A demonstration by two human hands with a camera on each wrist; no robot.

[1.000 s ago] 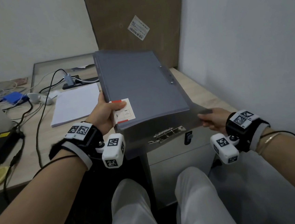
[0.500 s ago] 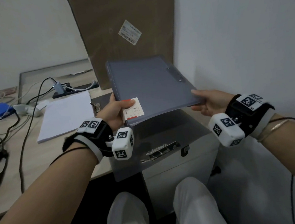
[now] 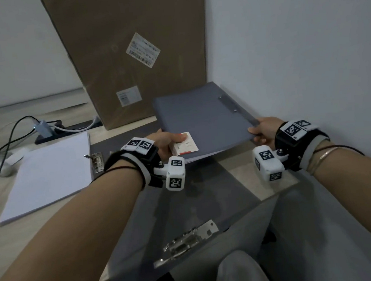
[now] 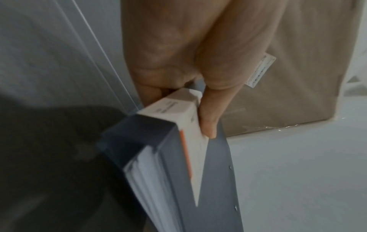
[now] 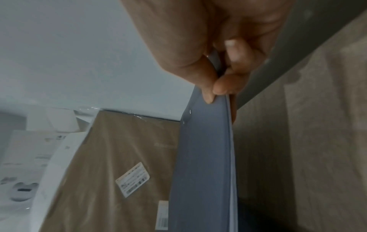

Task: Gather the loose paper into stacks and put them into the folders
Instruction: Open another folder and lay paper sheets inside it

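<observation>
From the head view, your left hand (image 3: 165, 142) grips the near-left corner of the closed grey folder (image 3: 203, 118), thumb on its white label (image 3: 185, 145), and your right hand (image 3: 263, 131) pinches the near-right corner. The folder hangs above the desk's far right, before the cardboard box (image 3: 132, 53); an open folder (image 3: 186, 212) lies nearer, a paper stack (image 3: 46, 175) left.

Left wrist: your thumb (image 4: 210, 119) presses the label; sheets fill the folder.

Right wrist: thumb and fingers (image 5: 224, 86) clamp the cover edge.
</observation>
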